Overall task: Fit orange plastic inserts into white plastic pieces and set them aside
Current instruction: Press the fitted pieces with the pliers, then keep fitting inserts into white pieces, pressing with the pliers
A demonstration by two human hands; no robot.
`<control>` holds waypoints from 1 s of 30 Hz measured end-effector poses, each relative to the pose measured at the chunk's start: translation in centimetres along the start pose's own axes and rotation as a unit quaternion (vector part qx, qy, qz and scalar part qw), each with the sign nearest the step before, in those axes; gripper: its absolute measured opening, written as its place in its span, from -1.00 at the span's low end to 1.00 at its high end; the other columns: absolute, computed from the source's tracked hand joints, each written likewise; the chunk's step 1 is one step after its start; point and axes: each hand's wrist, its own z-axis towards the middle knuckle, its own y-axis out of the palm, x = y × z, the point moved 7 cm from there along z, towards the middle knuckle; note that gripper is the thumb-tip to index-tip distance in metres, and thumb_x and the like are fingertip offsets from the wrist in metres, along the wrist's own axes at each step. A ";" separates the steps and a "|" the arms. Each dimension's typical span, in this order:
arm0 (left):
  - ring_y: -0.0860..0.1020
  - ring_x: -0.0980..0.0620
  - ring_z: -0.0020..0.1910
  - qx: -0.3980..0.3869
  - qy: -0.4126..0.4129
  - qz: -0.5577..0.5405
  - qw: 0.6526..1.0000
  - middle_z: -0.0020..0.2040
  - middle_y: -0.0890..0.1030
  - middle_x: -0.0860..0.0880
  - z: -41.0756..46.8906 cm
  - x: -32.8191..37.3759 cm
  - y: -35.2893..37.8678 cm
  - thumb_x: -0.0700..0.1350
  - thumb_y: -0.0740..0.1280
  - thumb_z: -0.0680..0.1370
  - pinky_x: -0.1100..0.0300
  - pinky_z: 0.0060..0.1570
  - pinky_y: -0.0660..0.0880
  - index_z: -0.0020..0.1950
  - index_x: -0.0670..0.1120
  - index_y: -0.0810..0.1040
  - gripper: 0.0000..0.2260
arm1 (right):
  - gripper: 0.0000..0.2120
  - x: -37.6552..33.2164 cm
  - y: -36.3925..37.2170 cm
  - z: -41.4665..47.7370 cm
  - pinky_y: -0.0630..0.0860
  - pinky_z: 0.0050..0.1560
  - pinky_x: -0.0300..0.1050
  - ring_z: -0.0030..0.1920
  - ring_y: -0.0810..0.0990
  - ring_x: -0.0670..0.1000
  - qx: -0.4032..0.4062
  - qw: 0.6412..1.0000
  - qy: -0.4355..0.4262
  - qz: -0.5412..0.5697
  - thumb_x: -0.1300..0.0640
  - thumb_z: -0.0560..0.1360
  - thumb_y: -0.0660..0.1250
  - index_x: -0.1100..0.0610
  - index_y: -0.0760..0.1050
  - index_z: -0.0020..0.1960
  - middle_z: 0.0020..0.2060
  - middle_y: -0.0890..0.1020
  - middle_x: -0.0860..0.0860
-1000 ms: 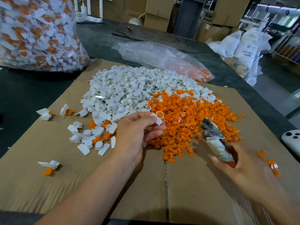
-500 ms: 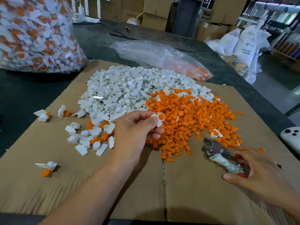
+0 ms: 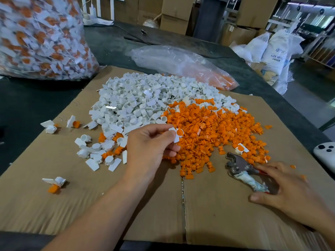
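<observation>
with our left hand (image 3: 150, 147) pinching the white piece (image 3: 176, 139), we should seat its orange insert (image 3: 179, 132) squarely, while our right hand (image 3: 290, 185) lies over the pliers (image 3: 241, 169), its grip unclear.

I sit at a dark table (image 3: 39, 105) with a flat sheet of cardboard (image 3: 54, 205) spread over it; behind the table stand stacked brown boxes (image 3: 174, 13) and a dark pillar (image 3: 208, 17); off to my right white sacks (image 3: 275, 53) slump on the grey floor (image 3: 311, 102), one of them printed with ABS; past them, at the far right, pale light glares through metal racks (image 3: 311, 9); the rest of the room lies dim.
</observation>
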 end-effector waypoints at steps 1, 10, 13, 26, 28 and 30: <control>0.57 0.05 -0.53 0.006 0.000 0.005 1.000 -0.47 0.60 -0.02 0.0 0.0 -0.2 -0.36 0.37 0.45 0.30 -0.53 0.49 -0.22 -0.13 0.61 -0.85 | 0.17 -0.2 -0.2 0.0 0.28 0.00 -0.18 0.09 0.32 -0.12 0.014 1.000 -0.001 0.002 -0.68 -0.09 -0.03 -0.04 0.36 0.34 0.05 0.33 -0.18; 0.54 0.11 -0.50 0.066 0.068 0.146 0.985 -0.45 0.60 0.02 0.7 2.0 -2.7 -0.28 0.35 0.48 0.35 -0.53 0.45 -0.18 -0.06 0.63 -0.86 | -0.75 -7.6 -2.4 -1.1 0.39 -0.29 -0.24 -0.25 0.52 0.00 0.299 0.935 -0.112 0.155 -0.11 0.40 0.34 0.07 0.60 -0.24 -0.27 0.54 -0.05; 0.58 0.20 -0.44 0.110 0.110 0.213 0.965 -0.35 0.64 0.09 1.1 4.1 -4.8 -0.21 0.36 0.49 0.32 -0.43 0.49 -0.18 0.07 0.58 -0.84 | -0.79 -10.1 -1.1 -0.4 0.37 -0.30 -0.25 -0.28 0.50 -0.01 0.317 0.924 -0.149 0.154 0.03 0.38 0.37 0.19 0.61 -0.27 -0.32 0.53 -0.04; 0.56 -0.05 -0.14 0.234 0.029 0.403 0.884 -0.20 0.61 0.01 4.6 3.9 -18.5 -0.04 0.37 0.44 -0.05 -0.06 0.53 -0.21 0.00 0.59 -0.93 | -0.85 -10.2 0.3 -0.1 0.38 -0.32 -0.27 -0.28 0.52 -0.04 0.312 0.916 -0.173 0.181 0.11 0.37 0.35 0.18 0.61 -0.26 -0.32 0.56 -0.05; 0.56 -0.09 -0.10 0.268 0.021 0.416 0.869 -0.13 0.63 -0.03 4.6 3.9 -18.9 -0.05 0.38 0.44 -0.09 -0.02 0.53 -0.15 0.04 0.59 -0.98 | -0.86 -10.3 0.3 -0.3 0.38 -0.33 -0.28 -0.29 0.53 -0.03 0.312 0.916 -0.180 0.175 0.12 0.36 0.36 0.19 0.61 -0.26 -0.33 0.57 -0.04; 0.57 -0.10 -0.08 0.286 0.011 0.421 0.861 -0.11 0.63 -0.03 4.7 3.8 -19.1 -0.06 0.40 0.43 -0.13 -0.01 0.54 -0.10 0.05 0.60 -0.93 | -0.86 -10.3 0.3 -0.3 0.40 -0.30 -0.25 -0.27 0.54 -0.01 0.308 0.917 -0.179 0.178 0.12 0.36 0.35 0.19 0.61 -0.25 -0.33 0.58 -0.02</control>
